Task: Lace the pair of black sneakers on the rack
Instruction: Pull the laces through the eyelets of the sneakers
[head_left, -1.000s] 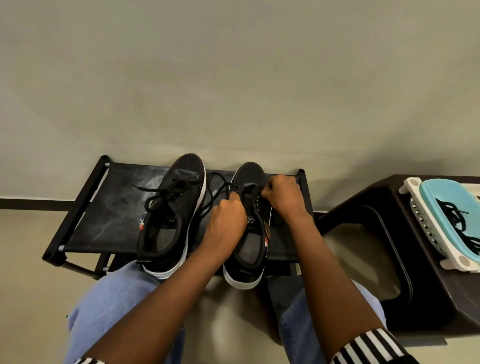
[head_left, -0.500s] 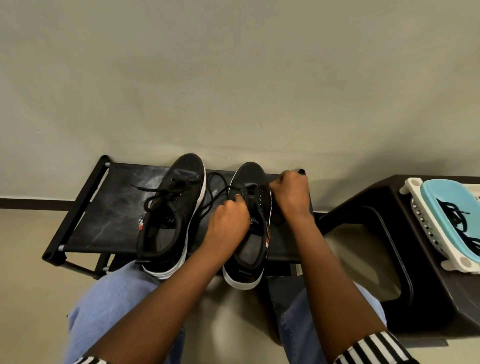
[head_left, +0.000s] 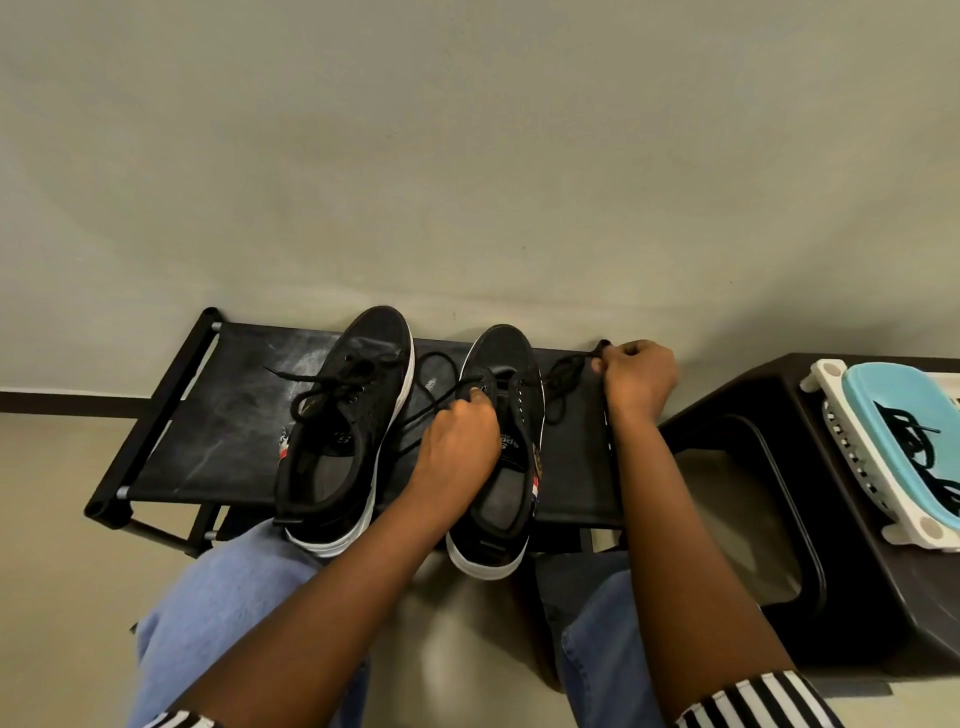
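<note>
- The right-hand sneaker (head_left: 501, 457) sits just right of the frame's centre on the rack (head_left: 223, 415), toe toward the wall at the top of the frame, heel hanging over the near edge; its long axis runs nearly straight up and down the picture.
- Its lace (head_left: 563, 376) leaves the eyelet rows near the tongue and splits two ways: one run loops left across the rack cloth, the other trails right in a loose tangle toward the rack's upper right corner.
- The left hand (head_left: 457, 436) lies over the sneaker's throat, fingers curled and pinching the left run of lace just by the eyelets.
- The right hand (head_left: 636, 379) is off the sneaker, to its right near the rack's corner post, fingertips pinched on the far end of the lace.
- So the lace end lies right of and slightly above the eyelets. The right hand, already carrying that end, is likely the one to bring it back leftward.
- The other sneaker (head_left: 343, 431), left of centre and parallel, already carries a lace, its ends loose.
- At the right edge, a blue-and-white basket (head_left: 831, 415) on a dark stool (head_left: 753, 545) holds more black laces (head_left: 919, 447).
</note>
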